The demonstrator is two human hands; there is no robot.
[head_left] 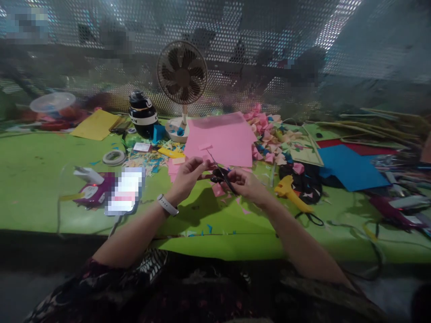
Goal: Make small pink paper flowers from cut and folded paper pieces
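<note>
Over the table [33,179], right hand [247,184] grips scissors [218,172] angled up-left; left hand [188,177] pinched shut alongside.

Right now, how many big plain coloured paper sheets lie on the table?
4: yellow sheet back left, pink sheet centre, blue sheet right, red sheet behind it. Others may be hidden.

Pixelated card [124,190], scissors [219,169] partly hidden by right hand [247,184]

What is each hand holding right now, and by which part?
Right hand grips black scissors by the handles; left hand pinches something small beside them, unclear what.
</note>
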